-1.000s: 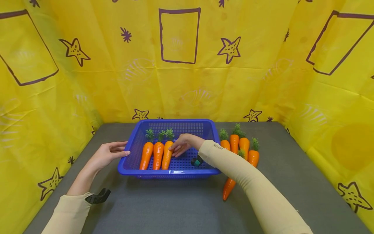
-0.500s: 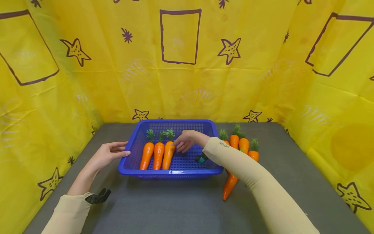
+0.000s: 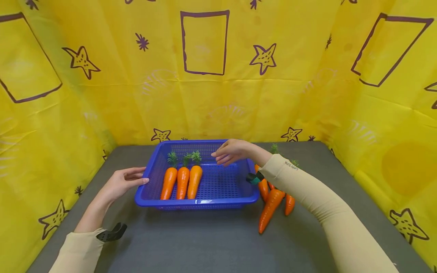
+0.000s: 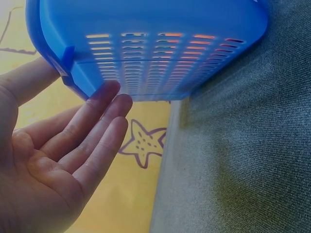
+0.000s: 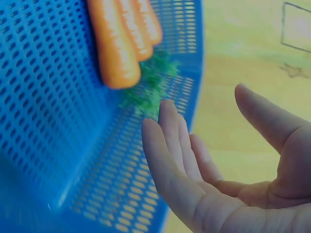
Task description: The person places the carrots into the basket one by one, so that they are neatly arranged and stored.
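A blue plastic basket (image 3: 201, 202) with perforated walls sits on the dark grey table. Three orange carrots (image 3: 182, 182) with green tops lie side by side in its left half, tops toward the back. My left hand (image 3: 120, 184) holds the basket's left rim, the thumb over the edge and the fingers along the outer wall (image 4: 146, 19). Above the basket's right half hovers my right hand (image 3: 232, 151), holding nothing. The right wrist view shows its fingers (image 5: 167, 165) spread loosely, apart from the carrots (image 5: 114, 53).
To the basket's right lies a pile of several more carrots (image 3: 270, 210), partly hidden by my right forearm. Yellow cloth (image 3: 205, 102) with starfish drawings encloses the table (image 3: 191, 239) at the back and both sides.
My right hand has let go of the third carrot, lifted, and moved right, away from it. The left hand stays at the rim. The view has shifted slightly.
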Demonstrator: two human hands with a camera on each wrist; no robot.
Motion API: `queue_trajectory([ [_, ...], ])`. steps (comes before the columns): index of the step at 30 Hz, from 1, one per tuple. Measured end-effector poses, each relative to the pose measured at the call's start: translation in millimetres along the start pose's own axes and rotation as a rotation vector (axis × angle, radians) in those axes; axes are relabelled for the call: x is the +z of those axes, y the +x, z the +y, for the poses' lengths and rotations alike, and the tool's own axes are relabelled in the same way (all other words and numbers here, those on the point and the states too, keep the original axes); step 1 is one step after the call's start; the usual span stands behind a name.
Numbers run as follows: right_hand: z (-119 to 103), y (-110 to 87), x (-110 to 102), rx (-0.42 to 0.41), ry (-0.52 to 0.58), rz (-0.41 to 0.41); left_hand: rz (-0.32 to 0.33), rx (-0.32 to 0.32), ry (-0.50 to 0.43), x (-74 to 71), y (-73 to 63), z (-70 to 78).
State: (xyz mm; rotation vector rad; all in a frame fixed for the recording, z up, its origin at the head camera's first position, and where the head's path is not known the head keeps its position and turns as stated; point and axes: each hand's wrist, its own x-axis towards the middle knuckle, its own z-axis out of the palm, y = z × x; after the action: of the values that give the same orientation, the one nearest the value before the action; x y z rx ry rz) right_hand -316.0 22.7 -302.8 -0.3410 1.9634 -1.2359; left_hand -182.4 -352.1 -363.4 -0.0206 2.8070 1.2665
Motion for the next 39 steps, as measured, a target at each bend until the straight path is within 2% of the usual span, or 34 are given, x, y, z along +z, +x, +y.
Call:
queue_trajectory([
  [8,10,-39.7,-29,-0.087,-0.005,0.037,-0.002,0.006,0.009,0.2,-1.7,0.6],
  [15,28,-64.5,-49,-0.120,0.048,0.127,-0.013,-0.005,0.017,0.2,-2.1,0.9],
  [20,42,-83.8,-62,-0.138,0.061,0.160,-0.017,-0.005,0.015,1.7,-1.9,1.9],
  [30,76,-115.1,-84,-0.111,-0.009,0.249,-0.010,0.018,0.015,1.7,-0.5,1.5],
  [39,112,-138.0,-102,-0.089,0.021,0.293,-0.009,0.025,0.015,0.2,-0.5,4.0],
])
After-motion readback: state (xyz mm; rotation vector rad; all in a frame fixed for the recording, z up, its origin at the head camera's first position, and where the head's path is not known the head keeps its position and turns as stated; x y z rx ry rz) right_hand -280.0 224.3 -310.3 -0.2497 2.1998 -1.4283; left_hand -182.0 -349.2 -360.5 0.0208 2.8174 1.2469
